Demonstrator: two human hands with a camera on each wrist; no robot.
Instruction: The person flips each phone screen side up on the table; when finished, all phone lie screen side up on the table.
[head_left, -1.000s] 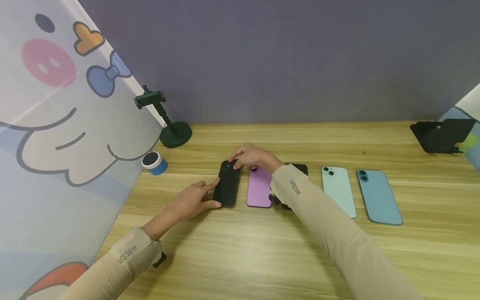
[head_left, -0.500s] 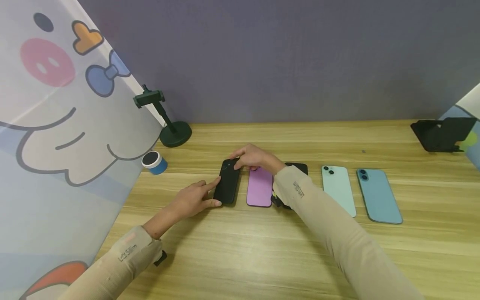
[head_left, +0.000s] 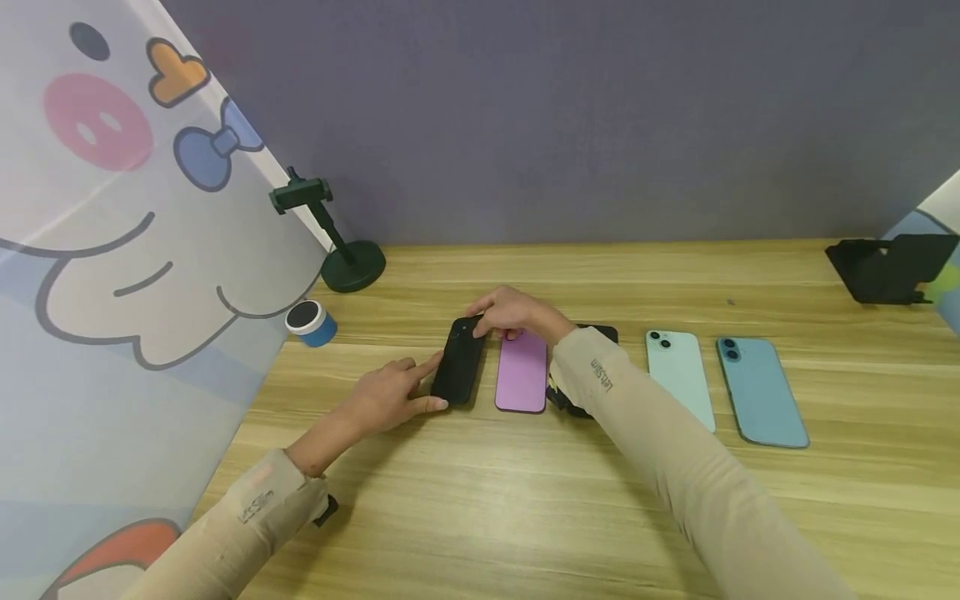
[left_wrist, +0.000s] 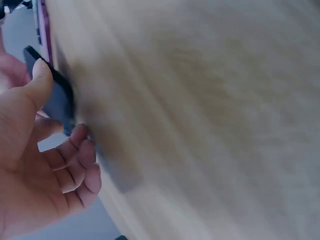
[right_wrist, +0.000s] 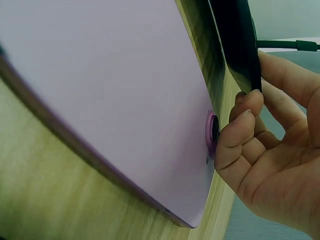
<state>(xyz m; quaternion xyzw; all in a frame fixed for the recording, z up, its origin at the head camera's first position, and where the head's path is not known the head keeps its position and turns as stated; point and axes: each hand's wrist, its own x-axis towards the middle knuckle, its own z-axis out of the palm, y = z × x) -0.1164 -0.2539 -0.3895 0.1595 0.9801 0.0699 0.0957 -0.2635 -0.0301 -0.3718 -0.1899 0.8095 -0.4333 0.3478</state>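
A black phone point(head_left: 459, 367), back side up, is at the left end of a row of phones. My left hand point(head_left: 386, 395) holds it at the left edge and lower corner, with thumb and index finger apart. At the top right corner, my right hand point(head_left: 510, 312) pinches the phone between thumb and fingers. The right wrist view shows the black phone point(right_wrist: 237, 40) tilted, with a gap between its near edge and the table. Just to its right lies a purple phone point(head_left: 521, 375), under the right hand's curled fingers.
Another black phone point(head_left: 600, 333) is partly hidden by the right sleeve. Further right lie a pale green phone point(head_left: 678, 375) and a blue phone point(head_left: 763, 396). A phone stand point(head_left: 352, 265), a blue-white jar point(head_left: 312, 323) and a black folding stand point(head_left: 892, 271) are near the edges.
The head view has shifted slightly. Both hands keep their hold on the black phone, which stays in almost the same place.
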